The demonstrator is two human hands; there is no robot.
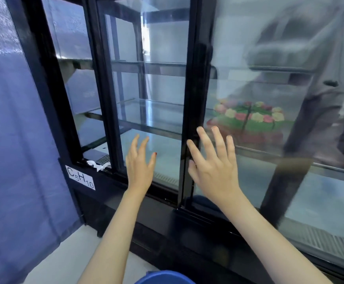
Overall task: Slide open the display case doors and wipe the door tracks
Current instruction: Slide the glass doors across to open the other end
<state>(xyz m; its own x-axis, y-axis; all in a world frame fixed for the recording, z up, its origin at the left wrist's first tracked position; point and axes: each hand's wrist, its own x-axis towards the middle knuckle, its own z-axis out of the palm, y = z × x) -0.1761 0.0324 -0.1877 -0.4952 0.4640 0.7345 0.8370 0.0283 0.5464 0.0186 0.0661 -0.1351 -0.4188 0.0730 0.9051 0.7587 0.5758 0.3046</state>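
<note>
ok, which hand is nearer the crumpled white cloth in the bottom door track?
Left. The left hand is just right of the crumpled white cloth, over the glass. The right hand sits farther right, on the black door frame.

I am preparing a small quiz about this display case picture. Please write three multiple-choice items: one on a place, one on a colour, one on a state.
1. Where does the white crumpled cloth lie?
A. in the lower door track at the case's left corner
B. on the cake
C. in the right hand

2. What colour is the side of the cake?
A. blue
B. green
C. white

3. How are the two hands?
A. both closed in fists
B. both gripping the cloth
C. both open with fingers spread

Answers:
1 A, it sits near the C5H10 label.
2 B, green under the coloured flowers.
3 C, the left hand and right hand hold nothing.
</note>
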